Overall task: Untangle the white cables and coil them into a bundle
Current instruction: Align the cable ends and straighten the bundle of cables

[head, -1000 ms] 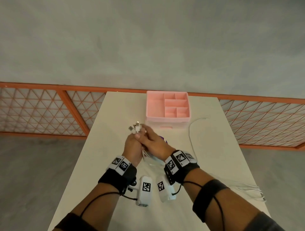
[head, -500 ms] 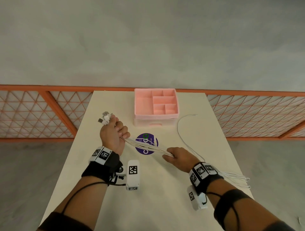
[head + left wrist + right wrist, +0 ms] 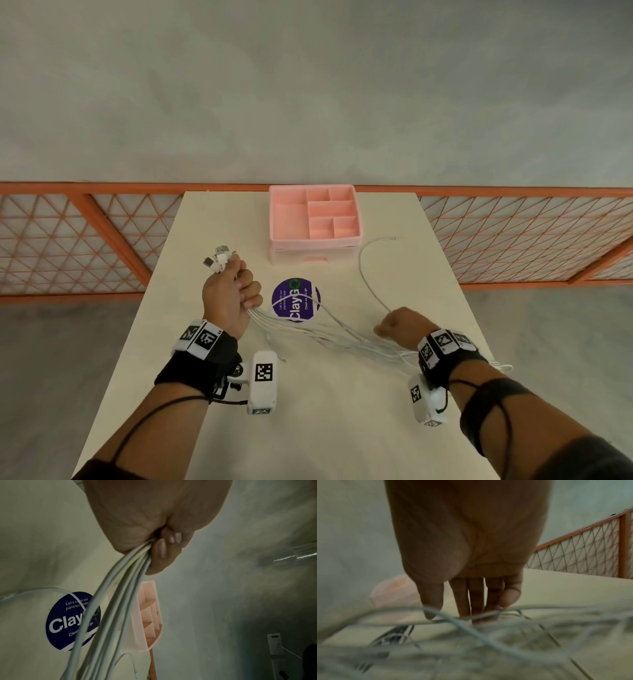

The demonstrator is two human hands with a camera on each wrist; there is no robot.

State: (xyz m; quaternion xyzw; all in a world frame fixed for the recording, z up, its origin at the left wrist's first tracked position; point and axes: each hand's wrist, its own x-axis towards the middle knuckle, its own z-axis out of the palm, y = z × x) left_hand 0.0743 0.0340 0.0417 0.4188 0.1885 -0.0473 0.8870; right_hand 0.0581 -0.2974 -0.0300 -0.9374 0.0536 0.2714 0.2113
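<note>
Left hand point(image 3: 228, 297) fists the white cables point(image 3: 329, 337) left of the purple sticker point(image 3: 296, 300) — plugs poking above; right hand point(image 3: 401, 328), fingers straight, touches strands right of it.

The left hand point(image 3: 230, 297) was raised in a fist; the right hand point(image 3: 400, 327) hung low, fingers point(image 3: 476, 599) straight and pointing down.

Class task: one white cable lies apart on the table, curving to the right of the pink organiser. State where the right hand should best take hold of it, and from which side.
Probably at the loose cable's mid-curve, from above: it lies flat on bare table there, beside the right hand, clear of the pink organiser.
</note>
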